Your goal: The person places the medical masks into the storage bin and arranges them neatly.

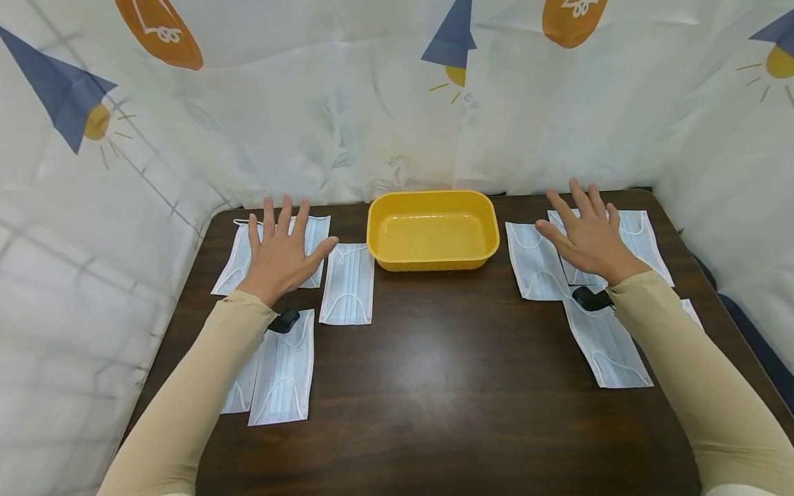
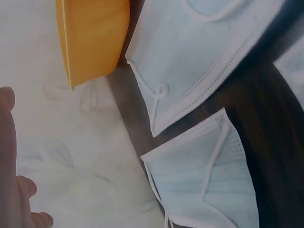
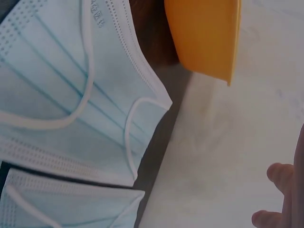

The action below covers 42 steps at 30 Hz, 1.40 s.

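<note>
Both hands are held out with fingers spread and nothing in them. In the head view my left hand (image 1: 281, 256) hovers over the left group of light blue face masks, overlapping a back mask (image 1: 315, 238). Right of it lies another face mask (image 1: 347, 284), and a nearer mask (image 1: 284, 372) partly covers one more under the sleeve. My right hand (image 1: 589, 238) is above the right group, over a mask (image 1: 642, 241). Beside it are a mask (image 1: 535, 262) and a nearer one (image 1: 604, 348). Between the groups stands a yellow plastic basin (image 1: 433, 238), its visible inside bare.
The dark brown table (image 1: 446, 386) ends at the back against a white printed curtain (image 1: 279, 124). More curtain hangs at both sides. A black wrist camera (image 1: 284, 321) is strapped at the left wrist, another camera (image 1: 591, 298) at the right.
</note>
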### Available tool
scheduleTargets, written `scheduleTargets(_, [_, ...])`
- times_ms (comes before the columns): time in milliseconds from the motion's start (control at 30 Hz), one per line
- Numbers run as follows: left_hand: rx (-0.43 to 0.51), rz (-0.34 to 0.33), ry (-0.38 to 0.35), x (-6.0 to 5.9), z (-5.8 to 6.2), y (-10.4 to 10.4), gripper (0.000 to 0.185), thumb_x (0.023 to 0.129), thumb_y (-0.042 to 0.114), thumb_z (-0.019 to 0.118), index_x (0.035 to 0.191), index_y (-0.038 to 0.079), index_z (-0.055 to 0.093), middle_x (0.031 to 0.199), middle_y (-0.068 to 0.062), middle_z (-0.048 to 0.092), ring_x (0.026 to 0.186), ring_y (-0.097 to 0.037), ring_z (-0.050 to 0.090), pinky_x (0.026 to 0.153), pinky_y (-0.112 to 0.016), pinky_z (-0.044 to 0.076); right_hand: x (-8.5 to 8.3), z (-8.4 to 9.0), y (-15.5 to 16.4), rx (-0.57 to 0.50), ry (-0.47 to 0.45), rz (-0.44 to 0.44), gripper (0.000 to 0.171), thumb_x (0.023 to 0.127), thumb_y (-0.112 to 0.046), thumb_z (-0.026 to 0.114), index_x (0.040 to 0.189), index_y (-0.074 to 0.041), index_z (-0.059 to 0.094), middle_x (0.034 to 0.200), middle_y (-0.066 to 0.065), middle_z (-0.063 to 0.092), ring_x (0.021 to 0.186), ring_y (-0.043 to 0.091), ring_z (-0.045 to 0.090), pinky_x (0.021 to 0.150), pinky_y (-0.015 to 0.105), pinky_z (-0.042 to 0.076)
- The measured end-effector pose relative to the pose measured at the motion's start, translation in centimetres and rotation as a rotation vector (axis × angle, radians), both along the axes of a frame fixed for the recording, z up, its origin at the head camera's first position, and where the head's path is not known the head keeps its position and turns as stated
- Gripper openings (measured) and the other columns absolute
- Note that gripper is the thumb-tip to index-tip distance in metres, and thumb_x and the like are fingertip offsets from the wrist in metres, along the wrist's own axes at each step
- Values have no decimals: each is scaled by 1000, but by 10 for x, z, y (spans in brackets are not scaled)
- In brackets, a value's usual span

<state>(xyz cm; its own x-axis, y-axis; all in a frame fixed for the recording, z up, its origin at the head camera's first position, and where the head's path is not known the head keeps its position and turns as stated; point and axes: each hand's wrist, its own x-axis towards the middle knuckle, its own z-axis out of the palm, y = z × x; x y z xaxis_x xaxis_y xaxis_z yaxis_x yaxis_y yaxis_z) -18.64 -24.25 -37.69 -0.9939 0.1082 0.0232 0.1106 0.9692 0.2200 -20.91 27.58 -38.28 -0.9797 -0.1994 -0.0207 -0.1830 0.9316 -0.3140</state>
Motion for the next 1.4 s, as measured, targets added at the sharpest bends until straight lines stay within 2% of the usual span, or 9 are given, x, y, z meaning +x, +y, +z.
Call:
scheduleTargets(367, [25,-23,-46,-23,-13,26,101,95,81,31,167,20,-3,175,-16,-6,161,-39,-22,124,-69,-14,-25,-14,-25,6,-48,23,91,98,-79,23,168,-23,6,175,15,-13,159,50,-14,119,78,-5])
scheduleTargets(633, [39,-55,-56,-37,-24,57,102,94,83,29,167,19,-4,176,-16,-3,162,-38,-19,126,-67,-13,-38,-15,-41,-16,-74,40,95,96,-81,23,168,-22,1,175,15,-12,160,49,-12,119,77,-4])
scheduleTargets(800, [58,-53,-64,-46,-27,70,106,92,85,26,167,16,-1,176,-15,-3,163,-37,-17,126,-65,-13,-45,-17,-52,-14,-77,51,96,96,-82,21,168,-21,1,175,14,-12,161,48,-10,120,77,-2])
scheduleTargets(1200, [97,-43,-89,-60,-37,84,107,93,85,24,167,10,1,175,-18,1,163,-38,-15,127,-66,-11,-55,-26,-71,-22,-95,81,99,96,-82,21,167,-17,2,176,15,-9,162,46,-9,121,76,-1])
scheduleTargets(1400, [82,-47,-97,-65,-42,88,107,94,83,26,166,6,7,175,-20,7,163,-39,-10,128,-64,-8,-60,-32,-75,0,-114,82,101,95,-83,20,167,-15,2,176,15,-9,162,47,-7,121,76,1])
